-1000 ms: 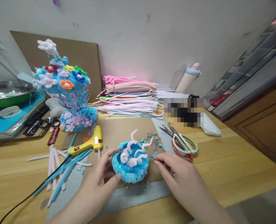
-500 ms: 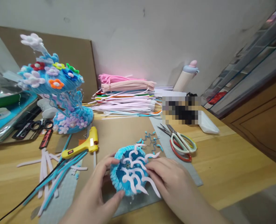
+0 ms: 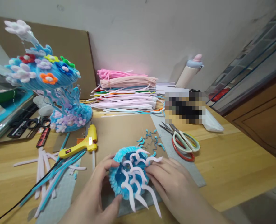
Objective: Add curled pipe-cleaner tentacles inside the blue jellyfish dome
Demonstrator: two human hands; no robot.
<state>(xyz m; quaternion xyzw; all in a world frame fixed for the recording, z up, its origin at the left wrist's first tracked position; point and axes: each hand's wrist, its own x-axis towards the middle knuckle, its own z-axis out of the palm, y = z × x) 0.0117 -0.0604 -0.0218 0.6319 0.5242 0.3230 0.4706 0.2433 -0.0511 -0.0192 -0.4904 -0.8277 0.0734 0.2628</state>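
A round blue fuzzy piece (image 3: 116, 182), hollow side up, sits between my hands at the bottom middle. Wavy pale pink strands (image 3: 138, 171) come out of its hollow and hang over the near rim. My left hand (image 3: 100, 186) grips the left rim, thumb low and fingers at the upper left. At the right rim, my right hand (image 3: 167, 175) has its fingers pressed together by the strands; what lies between its fingertips is hidden. Small blue curled bits (image 3: 154, 140) lie on the cardboard (image 3: 121, 127) just beyond.
A yellow glue gun (image 3: 79, 146) lies left over cut pink and blue stems (image 3: 56, 174). Behind it stands a flowered blue model (image 3: 56, 74). Scissors (image 3: 183, 140) rest at the right. Stem bundles (image 3: 128, 93) and a bottle (image 3: 189, 71) are at the wall.
The blue piece has tilted a little in my hands, and its pink strands hang lower toward me. The camera view has shifted slightly.
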